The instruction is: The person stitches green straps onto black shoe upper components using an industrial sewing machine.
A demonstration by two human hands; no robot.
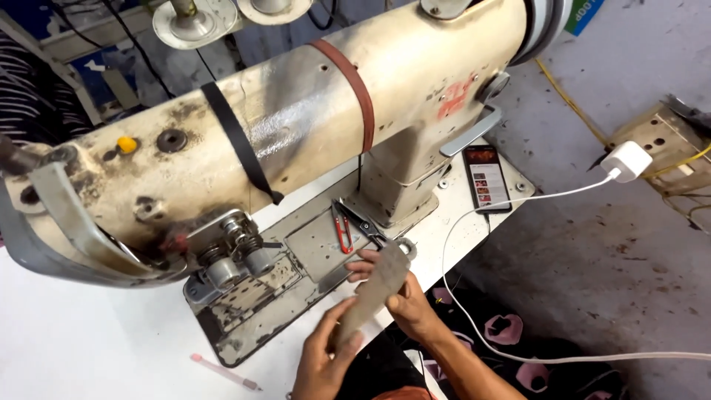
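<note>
Both my hands hold a long grey-brown strip of material (379, 285) above the front edge of the sewing table. My left hand (324, 354) grips its lower end, thumb on top. My right hand (404, 300) pinches its upper half from the right side. The strip's far end reaches a metal ring (406, 247) on the machine bed. Just beyond lie red-handled thread snips (342, 232) and dark scissors (366, 224).
A large, worn cream sewing machine (296, 118) fills the upper view on a white table (96, 333). A phone (486, 178) lies at the right, cabled to a white charger (626, 161). A pink pen (222, 371) rests near the front edge.
</note>
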